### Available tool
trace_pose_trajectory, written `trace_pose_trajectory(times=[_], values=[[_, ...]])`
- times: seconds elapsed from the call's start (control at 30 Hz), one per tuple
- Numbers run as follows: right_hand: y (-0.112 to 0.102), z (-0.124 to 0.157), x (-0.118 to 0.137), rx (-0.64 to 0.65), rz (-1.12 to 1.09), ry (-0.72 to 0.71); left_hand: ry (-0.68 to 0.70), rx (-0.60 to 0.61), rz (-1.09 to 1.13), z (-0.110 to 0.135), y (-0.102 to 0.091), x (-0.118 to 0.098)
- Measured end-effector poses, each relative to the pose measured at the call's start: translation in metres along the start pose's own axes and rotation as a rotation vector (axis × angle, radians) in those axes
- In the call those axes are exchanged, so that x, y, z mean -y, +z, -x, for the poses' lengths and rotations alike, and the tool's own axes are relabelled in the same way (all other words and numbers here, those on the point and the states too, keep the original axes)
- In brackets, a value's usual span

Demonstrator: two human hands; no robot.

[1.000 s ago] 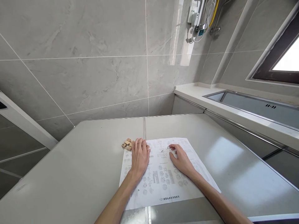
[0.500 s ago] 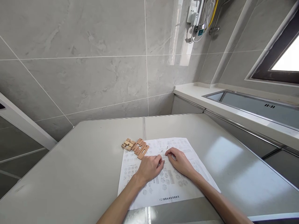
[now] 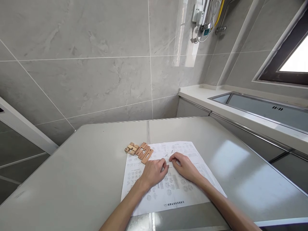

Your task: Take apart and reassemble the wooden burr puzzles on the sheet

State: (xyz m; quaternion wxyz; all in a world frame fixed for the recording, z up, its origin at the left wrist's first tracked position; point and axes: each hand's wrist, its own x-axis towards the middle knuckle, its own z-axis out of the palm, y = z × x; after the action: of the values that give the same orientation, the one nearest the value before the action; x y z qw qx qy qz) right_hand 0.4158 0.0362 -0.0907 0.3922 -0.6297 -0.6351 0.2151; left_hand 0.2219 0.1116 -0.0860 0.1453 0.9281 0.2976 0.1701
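A large printed sheet of paper (image 3: 141, 205), covered with small line drawings, lies on the table. Resting on its middle is my left hand (image 3: 154, 171), its fingers curled in and nothing visible in them. My right hand (image 3: 184, 166) lies a short gap to the right, also curled, fingertips down on the paper. Just beyond my left hand, reddish-brown notched wooden puzzle pieces (image 3: 145, 156) lie side by side over the sheet's far left corner. Touching them on the left are paler notched wooden pieces (image 3: 131, 149). Neither hand touches the wood.
The pale table (image 3: 96, 179) has a seam running through it, under the sheet. A grey tiled wall (image 3: 108, 80) stands behind. On the right is a white counter (image 3: 194, 94) with a sink (image 3: 255, 107), below a window (image 3: 293, 61). A socket with cables (image 3: 198, 14) is on the wall.
Almost nothing differs: the whole view has shifted very slightly, and both hands stay curled on the sheet. The wooden pieces keep their places.
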Motion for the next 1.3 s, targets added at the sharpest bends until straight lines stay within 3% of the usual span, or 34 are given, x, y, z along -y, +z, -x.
trace_pose_trajectory(times=[1.3], values=[[0.0004,0.0007,-0.0003,0.020,-0.016,-0.012,0.012,-0.001,0.024,0.0004,0.0005,0.0018]])
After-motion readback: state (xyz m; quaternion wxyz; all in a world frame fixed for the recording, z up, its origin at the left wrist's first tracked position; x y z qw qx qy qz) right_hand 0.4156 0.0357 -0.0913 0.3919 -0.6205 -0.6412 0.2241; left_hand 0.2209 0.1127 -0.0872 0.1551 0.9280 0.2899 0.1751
